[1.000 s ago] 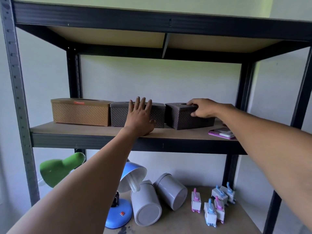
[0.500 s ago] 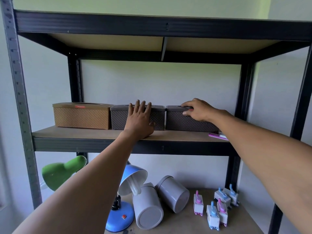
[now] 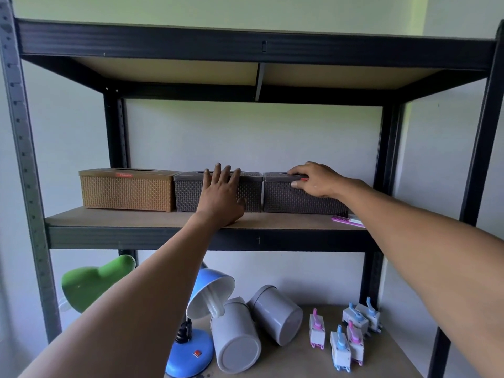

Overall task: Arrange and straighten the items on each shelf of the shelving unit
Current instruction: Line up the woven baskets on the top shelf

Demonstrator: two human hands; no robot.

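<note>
Three woven-pattern tissue boxes stand in a row on the middle shelf [image 3: 136,218]: a tan box [image 3: 126,189] at the left, a grey box [image 3: 188,192] in the middle and a darker brown box [image 3: 297,199] at the right. My left hand [image 3: 222,195] lies flat with straight fingers against the front of the grey box. Over the top front edge of the dark brown box my right hand [image 3: 313,180] curls its fingers, the thumb on the box's front face. The three boxes sit side by side, fronts nearly in line.
A pink flat item [image 3: 347,221] lies on the middle shelf at the right. On the lower shelf are a green lamp [image 3: 90,282], a blue lamp [image 3: 199,323], two grey canisters [image 3: 236,342] on their sides and several small white toys [image 3: 343,339]. Black uprights frame both sides.
The dark brown box, angled a second ago, has been turned square and pushed back against the grey box by my right hand. My left hand has stayed on the grey box.
</note>
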